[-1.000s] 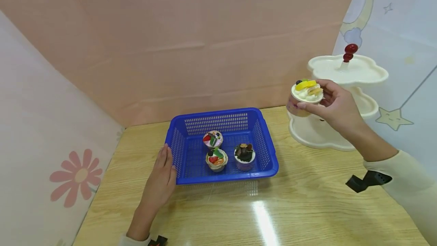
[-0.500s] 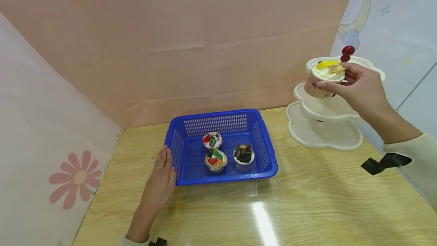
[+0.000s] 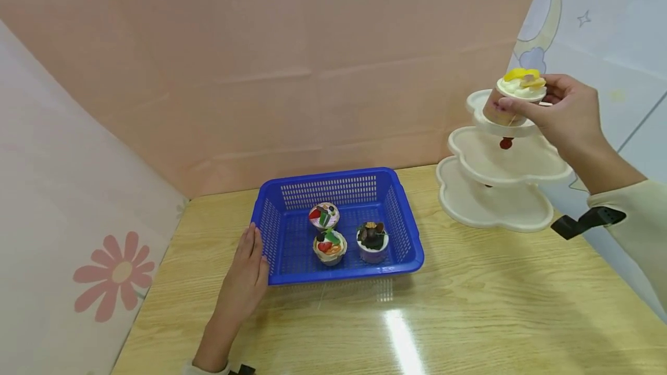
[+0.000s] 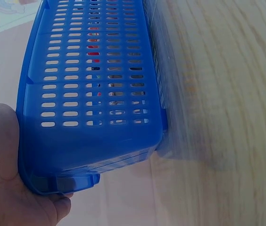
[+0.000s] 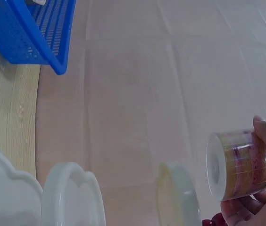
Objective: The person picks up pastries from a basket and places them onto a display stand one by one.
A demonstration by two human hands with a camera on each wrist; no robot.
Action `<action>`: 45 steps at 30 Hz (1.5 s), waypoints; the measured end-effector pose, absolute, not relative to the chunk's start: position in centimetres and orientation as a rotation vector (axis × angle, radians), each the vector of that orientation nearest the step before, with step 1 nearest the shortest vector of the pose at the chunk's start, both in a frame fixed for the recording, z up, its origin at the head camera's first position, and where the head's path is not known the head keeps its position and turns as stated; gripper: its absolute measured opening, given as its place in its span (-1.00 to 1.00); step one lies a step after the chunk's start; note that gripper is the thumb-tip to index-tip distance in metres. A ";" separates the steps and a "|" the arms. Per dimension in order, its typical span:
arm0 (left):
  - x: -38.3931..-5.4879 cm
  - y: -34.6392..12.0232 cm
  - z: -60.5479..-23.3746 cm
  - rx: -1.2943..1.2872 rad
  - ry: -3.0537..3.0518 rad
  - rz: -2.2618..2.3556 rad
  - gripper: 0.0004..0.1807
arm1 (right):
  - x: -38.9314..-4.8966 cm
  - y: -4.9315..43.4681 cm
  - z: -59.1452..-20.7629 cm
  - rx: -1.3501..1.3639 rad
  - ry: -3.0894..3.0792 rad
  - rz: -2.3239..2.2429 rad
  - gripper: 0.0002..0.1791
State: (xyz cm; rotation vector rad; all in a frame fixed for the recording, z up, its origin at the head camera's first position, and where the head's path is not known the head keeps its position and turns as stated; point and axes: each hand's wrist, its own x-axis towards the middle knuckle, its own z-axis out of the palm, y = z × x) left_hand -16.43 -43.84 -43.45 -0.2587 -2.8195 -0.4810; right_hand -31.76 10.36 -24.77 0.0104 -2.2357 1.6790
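Note:
My right hand (image 3: 573,110) grips a cupcake (image 3: 513,103) by its sides, topped with white cream and yellow fruit. In the head view it overlaps the top tier of the white three-tier stand (image 3: 510,158). From the right wrist view, the flat bottom of the cupcake (image 5: 216,165) is in the air beside the top tier. My left hand (image 3: 245,274), fingers straight, rests against the left rim of the blue basket (image 3: 344,275). Inside sit three cupcakes: a pink one (image 3: 324,216), a strawberry one (image 3: 330,247) and a dark chocolate one (image 3: 372,243).
The wooden table (image 3: 469,305) runs up to a pink backdrop (image 3: 312,74). Patterned cloth (image 3: 615,62) hangs at the right, behind the stand, and a flower-print cloth (image 3: 94,190) at the left. The stand's red finial (image 5: 213,220) shows in the right wrist view.
My right hand has carried the cupcake up and to the right, from in front of the stand to its top tier. My left hand and the basket stay put.

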 end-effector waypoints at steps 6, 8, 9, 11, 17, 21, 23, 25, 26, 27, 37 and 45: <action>-16.5 -43.8 -43.5 -0.246 -2.824 -0.484 -0.39 | -33.2 10.9 -25.3 -0.087 -2.228 1.637 -0.44; -16.5 -43.8 -43.6 -0.244 -2.823 -0.472 -0.39 | -33.5 10.9 -25.5 -0.125 -2.248 1.602 -0.41; -16.5 -43.8 -43.7 -0.243 -2.824 -0.465 -0.39 | -33.7 11.0 -25.6 -0.142 -2.264 1.577 -0.38; -16.4 -43.8 -43.7 -0.243 -2.822 -0.448 -0.39 | -34.0 11.1 -25.8 -0.166 -2.286 1.533 -0.31; -16.2 -43.7 -43.8 -0.244 -2.811 -0.446 -0.39 | -34.6 11.2 -26.4 -0.218 -2.375 1.296 -0.25; -16.3 -43.7 -43.7 -0.247 -2.814 -0.461 -0.39 | -34.7 11.2 -26.6 -0.237 -2.389 1.204 -0.30; -16.3 -43.7 -43.7 -0.249 -2.814 -0.463 -0.39 | -34.8 11.2 -26.6 -0.251 -2.403 1.181 -0.27; -16.4 -43.6 -43.6 -0.250 -2.814 -0.468 -0.39 | -34.8 11.2 -26.7 -0.257 -2.420 1.162 -0.25; -16.4 -43.6 -43.6 -0.251 -2.815 -0.468 -0.39 | -34.8 11.2 -26.8 -0.258 -2.430 1.151 -0.26; -16.4 -43.7 -43.6 -0.250 -2.816 -0.470 -0.39 | -34.9 11.2 -26.9 -0.256 -2.439 1.139 -0.28; -16.4 -43.7 -43.8 -0.254 -2.806 -0.479 -0.39 | -35.0 11.3 -27.1 -0.166 -2.488 0.981 -0.38; -16.3 -43.6 -43.7 -0.246 -2.797 -0.466 -0.39 | -35.1 11.2 -27.0 -0.132 -2.497 0.941 -0.37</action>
